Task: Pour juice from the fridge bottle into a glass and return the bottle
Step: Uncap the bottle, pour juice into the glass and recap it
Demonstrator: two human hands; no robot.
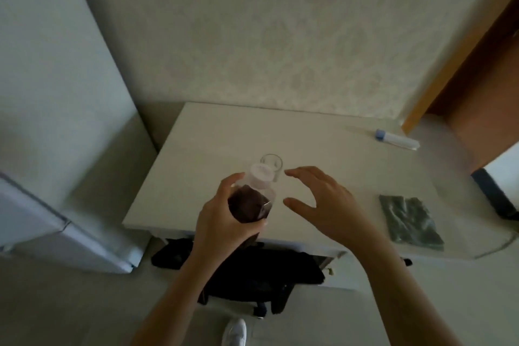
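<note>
The clear plastic bottle of dark juice with its white screw cap (252,196) is in my left hand (224,219), fingers clamped round its lower body, held above the near edge of the pale worktop (323,154). Its long axis leans away from me, cap end pointing toward the small clear drinking glass (271,166), which stands upright just beyond the cap, nearer the worktop's left edge than its right. The cap looks to be on, so I judge unscrewing comes before pouring. My right hand (320,205) hovers just right of the bottle, fingers spread apart and holding nothing; the cap lies up and to its left, within easy reach. Farther right, a folded grey-green cloth (410,222) lies by the near edge, and a white tube with a blue cap (396,139) rests toward the far right corner.
</note>
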